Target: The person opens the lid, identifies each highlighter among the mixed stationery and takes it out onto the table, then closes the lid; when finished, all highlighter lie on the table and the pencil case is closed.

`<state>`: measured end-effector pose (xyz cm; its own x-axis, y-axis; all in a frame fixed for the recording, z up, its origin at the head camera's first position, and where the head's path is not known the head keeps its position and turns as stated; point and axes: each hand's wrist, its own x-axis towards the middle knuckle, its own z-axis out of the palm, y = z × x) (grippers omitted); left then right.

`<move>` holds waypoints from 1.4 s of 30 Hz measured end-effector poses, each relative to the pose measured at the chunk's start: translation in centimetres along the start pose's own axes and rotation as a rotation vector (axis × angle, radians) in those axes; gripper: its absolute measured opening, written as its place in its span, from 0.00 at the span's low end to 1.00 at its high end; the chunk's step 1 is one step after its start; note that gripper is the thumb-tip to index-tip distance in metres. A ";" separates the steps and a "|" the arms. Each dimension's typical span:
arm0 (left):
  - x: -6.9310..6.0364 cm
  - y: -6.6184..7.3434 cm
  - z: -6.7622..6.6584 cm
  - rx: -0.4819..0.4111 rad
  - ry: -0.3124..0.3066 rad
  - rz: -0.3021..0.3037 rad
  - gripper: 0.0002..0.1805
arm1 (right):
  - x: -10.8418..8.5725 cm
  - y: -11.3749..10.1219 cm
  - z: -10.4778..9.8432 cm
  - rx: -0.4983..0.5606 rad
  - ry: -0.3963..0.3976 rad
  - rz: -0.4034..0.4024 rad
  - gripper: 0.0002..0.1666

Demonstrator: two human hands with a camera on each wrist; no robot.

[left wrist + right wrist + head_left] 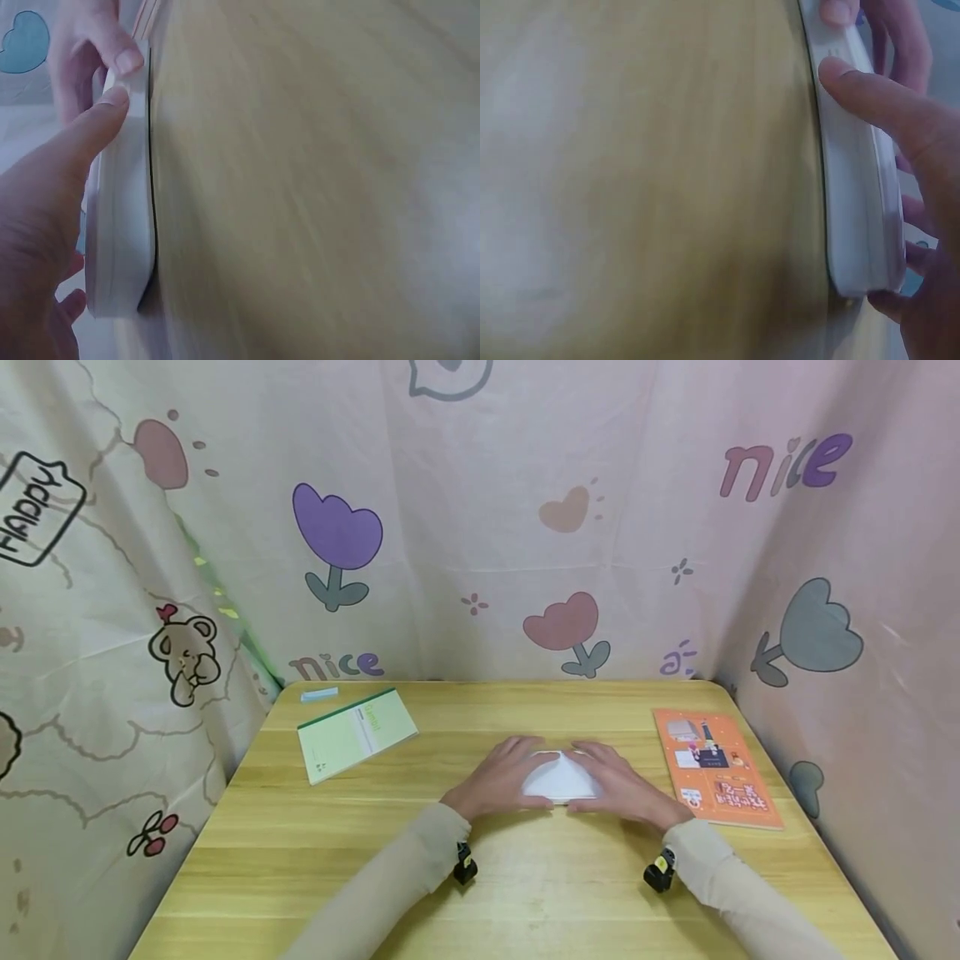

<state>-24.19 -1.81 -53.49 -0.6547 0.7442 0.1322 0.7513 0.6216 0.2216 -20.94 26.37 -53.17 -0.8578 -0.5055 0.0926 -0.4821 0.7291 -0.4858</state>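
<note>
A flat white box-like object [560,783] with rounded corners is between my two hands, just above or on the table; its exact kind cannot be told. My left hand [504,783] grips its left part, thumb along the near side and fingers over the far side. From the right, my right hand [621,787] holds it the same way. In the left wrist view the white object [124,202] shows a thin dark line along its lower edge. The thumbs point toward each other on its side in the right wrist view, where the object [851,187] looks slab-like.
A pale green notebook [337,752] with a dark green spine lies at the back left of the wooden table [525,893]. Behind it is a small light-blue strip [319,694]. An orange book [716,777] lies to the right. A printed curtain [465,527] surrounds the table.
</note>
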 end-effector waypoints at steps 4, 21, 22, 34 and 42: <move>0.8 0.6 0.5 0.033 -0.052 0.002 0.47 | 0.7 -0.2 0.2 -0.057 -0.007 -0.024 0.61; 1.4 0.2 0.0 -0.027 -0.079 0.029 0.47 | 1.2 -0.5 0.0 -0.115 -0.049 -0.073 0.58; 1.5 0.1 -0.1 -0.034 -0.082 0.030 0.47 | 1.2 -0.4 0.0 -0.121 -0.049 -0.075 0.58; 2.0 -0.4 -1.5 -0.223 -0.159 -0.015 0.42 | 0.8 0.2 -1.3 -0.023 -0.042 -0.017 0.64; 0.9 -2.7 -2.6 -0.381 -0.179 0.024 0.39 | -2.4 2.0 -3.2 0.089 0.093 0.061 0.54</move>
<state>-27.03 -3.41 -51.44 -0.5876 0.8089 -0.0213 0.6595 0.4940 0.5666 -20.44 30.51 -51.63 -0.9000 -0.4133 0.1388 -0.4142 0.7112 -0.5680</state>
